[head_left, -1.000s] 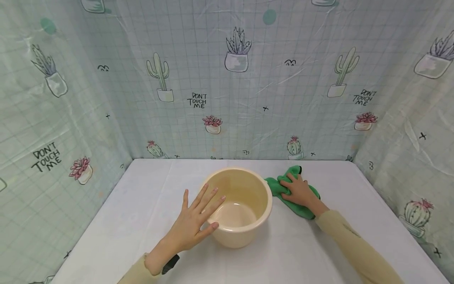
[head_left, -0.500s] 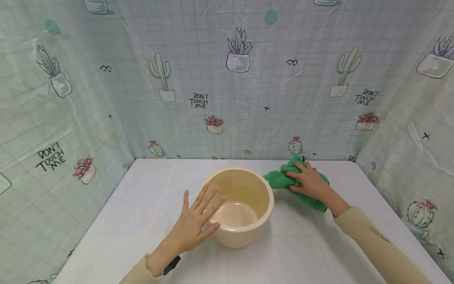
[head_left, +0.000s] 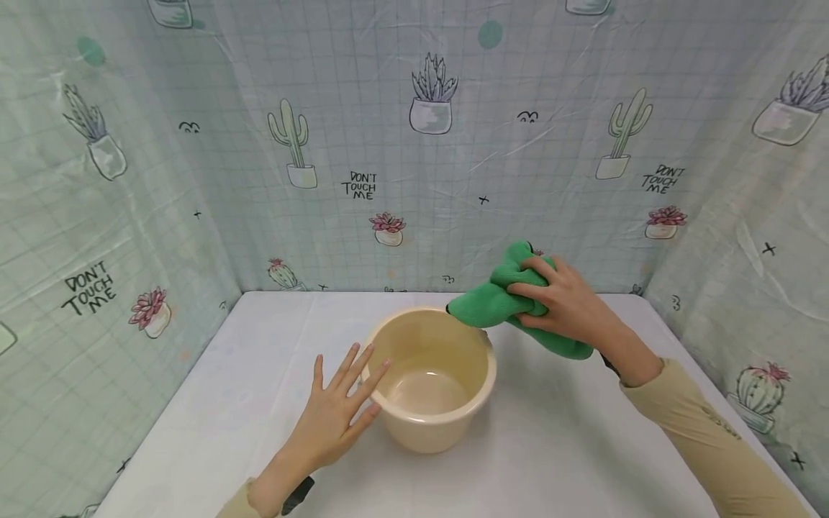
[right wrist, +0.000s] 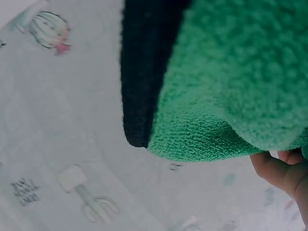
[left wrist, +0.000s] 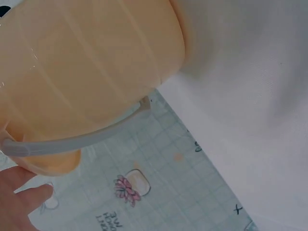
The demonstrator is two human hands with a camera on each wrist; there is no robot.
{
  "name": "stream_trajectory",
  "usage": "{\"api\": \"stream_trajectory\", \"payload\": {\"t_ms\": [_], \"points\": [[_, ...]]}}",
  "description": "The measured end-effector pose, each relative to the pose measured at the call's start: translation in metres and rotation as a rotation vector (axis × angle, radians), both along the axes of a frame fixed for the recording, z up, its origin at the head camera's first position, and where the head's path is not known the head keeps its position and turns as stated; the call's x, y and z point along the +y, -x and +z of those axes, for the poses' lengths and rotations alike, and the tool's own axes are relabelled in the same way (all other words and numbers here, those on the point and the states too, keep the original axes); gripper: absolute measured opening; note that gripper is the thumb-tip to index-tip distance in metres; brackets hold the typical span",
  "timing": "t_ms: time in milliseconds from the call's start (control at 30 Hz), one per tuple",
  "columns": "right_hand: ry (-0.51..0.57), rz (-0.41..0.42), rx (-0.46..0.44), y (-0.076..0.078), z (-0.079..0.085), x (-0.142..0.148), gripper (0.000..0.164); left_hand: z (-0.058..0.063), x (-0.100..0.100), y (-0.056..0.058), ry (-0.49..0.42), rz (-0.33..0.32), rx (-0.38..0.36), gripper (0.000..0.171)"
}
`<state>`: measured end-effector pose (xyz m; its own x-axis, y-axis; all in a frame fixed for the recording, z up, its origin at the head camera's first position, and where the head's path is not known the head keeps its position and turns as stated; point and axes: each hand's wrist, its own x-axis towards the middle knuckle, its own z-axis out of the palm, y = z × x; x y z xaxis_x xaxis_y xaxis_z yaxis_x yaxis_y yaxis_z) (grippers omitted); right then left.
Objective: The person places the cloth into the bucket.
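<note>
A cream plastic bucket (head_left: 430,435) stands upright in the middle of the table, its inside bare. In the left wrist view its side and a grey carrying handle (left wrist: 82,143) show. My left hand (head_left: 333,417), fingers straight and spread, is at the bucket's left rim, fingertips overlapping it in the head view. My right hand (head_left: 570,302) grips a bunched green towel (head_left: 486,303) above the table, right of and behind the bucket. One towel corner hangs over the bucket's back right rim. The right wrist view shows the towel's fuzzy surface and black edging (right wrist: 144,72).
A white table (head_left: 570,446) spreads under the bucket. A cloth backdrop (head_left: 324,237) printed with cacti and lettering rises behind the table and along both sides.
My right hand has lifted the green towel off the table, and a corner of it now reaches over the bucket's rim. My left hand has drawn slightly left and down.
</note>
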<state>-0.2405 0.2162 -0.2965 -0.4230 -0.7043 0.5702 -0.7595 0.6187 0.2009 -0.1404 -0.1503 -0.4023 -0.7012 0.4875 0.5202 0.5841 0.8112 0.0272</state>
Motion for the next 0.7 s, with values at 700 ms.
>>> {"api": "stream_trajectory", "payload": {"t_ms": [700], "points": [[-0.404, 0.171, 0.178, -0.029, 0.023, -0.089, 0.035, -0.004, -0.001, 0.001, -0.046, 0.026, -0.044, 0.052]]}}
